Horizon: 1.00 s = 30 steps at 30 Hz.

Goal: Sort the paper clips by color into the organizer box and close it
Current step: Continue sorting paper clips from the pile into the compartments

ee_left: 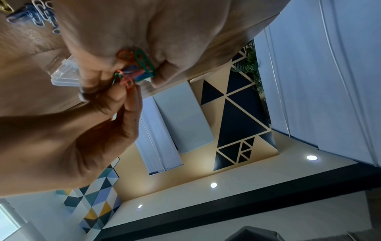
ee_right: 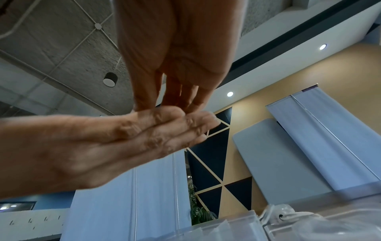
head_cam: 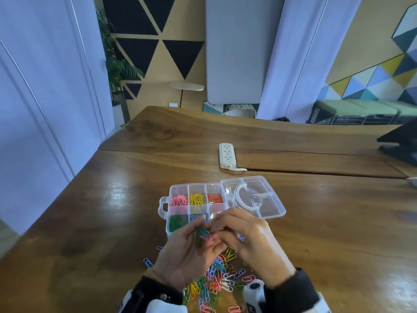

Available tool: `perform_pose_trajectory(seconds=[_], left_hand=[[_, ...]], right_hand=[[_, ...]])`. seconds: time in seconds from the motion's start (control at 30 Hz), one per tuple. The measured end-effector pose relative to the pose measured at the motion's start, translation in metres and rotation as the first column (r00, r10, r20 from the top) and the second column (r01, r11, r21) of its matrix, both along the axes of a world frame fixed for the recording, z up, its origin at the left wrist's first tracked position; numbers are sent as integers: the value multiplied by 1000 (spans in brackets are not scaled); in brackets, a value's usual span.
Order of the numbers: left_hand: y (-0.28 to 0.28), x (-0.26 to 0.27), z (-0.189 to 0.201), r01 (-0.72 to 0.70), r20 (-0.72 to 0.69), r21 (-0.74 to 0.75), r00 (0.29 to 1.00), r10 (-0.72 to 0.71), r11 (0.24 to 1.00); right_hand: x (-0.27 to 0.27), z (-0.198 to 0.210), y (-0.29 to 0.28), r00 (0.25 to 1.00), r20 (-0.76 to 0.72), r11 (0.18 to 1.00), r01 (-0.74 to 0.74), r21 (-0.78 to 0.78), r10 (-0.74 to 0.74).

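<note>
The clear organizer box (head_cam: 164, 206) lies open on the table, its lid (head_cam: 270, 206) folded out to the right. Its compartments hold pink (head_cam: 179, 199), yellow (head_cam: 196, 198), red (head_cam: 214, 198), green (head_cam: 177, 222) and blue clips (head_cam: 193, 216). Just in front of the box my left hand (head_cam: 191, 242) grips a small bunch of green and pink clips (head_cam: 202, 236). My right hand (head_cam: 222, 230) meets it from the right. In the left wrist view the right hand's thumb and fingers (ee_left: 132, 97) pinch a pink clip (ee_left: 128, 82) at the edge of the bunch (ee_left: 142, 65). The right wrist view shows no clips.
A pile of loose mixed-colour clips (head_cam: 216, 281) lies on the wooden table (head_cam: 90, 211) under my wrists. Further back a white power strip (head_cam: 227, 155) rests by a slot in the table. A dark object (head_cam: 401, 143) sits at the far right edge.
</note>
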<state>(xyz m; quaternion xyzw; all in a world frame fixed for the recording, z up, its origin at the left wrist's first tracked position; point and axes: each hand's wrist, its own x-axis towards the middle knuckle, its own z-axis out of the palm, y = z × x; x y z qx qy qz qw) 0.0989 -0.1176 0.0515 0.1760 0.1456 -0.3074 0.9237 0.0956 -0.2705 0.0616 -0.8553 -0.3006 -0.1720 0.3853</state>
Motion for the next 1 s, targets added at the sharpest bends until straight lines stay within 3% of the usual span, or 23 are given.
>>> perform_pose_trajectory(seconds=[0.13,0.3,0.53,0.83,1.0], left_hand=[[-4,-4,13,35,40,41,999,-37,999],[-6,-6,19,28,65,-170,998,-17,985],[-8,-9,28,40,60,-33,997,-38,999],[-9,-4,18,89,76,-96,994,-82,991],[-10,0,15,104,104,10,989,-104,995]], right_hand=[[-3,3,0,998,-69,987,17,159,-6],[-3,5,2,988,-137,979,94,183,-69],[-4,9,0,975,-204,966,131,222,-86],[0,4,-7,989,-125,987,96,129,-80],[-1,9,-8,994,-52,989,85,-123,-92]])
